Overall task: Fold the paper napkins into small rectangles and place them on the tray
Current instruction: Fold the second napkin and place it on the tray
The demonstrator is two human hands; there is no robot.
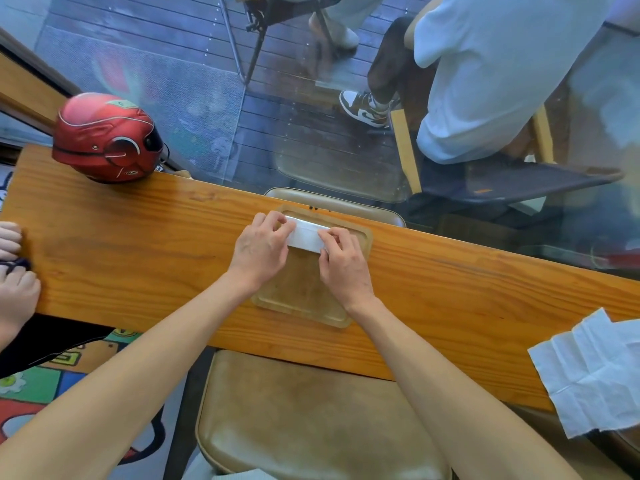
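Observation:
A white napkin folded into a narrow strip lies across the far part of a shallow wooden tray on the narrow wooden table. My left hand pinches the strip's left end. My right hand presses its right end with fingertips. Both hands hide the ends of the strip. Unfolded white napkins lie creased at the table's right near edge, partly hanging over it.
A red helmet stands at the table's far left corner. Another person's hand rests at the left edge. Beyond a glass pane sits a person in white. A tan chair seat is below me.

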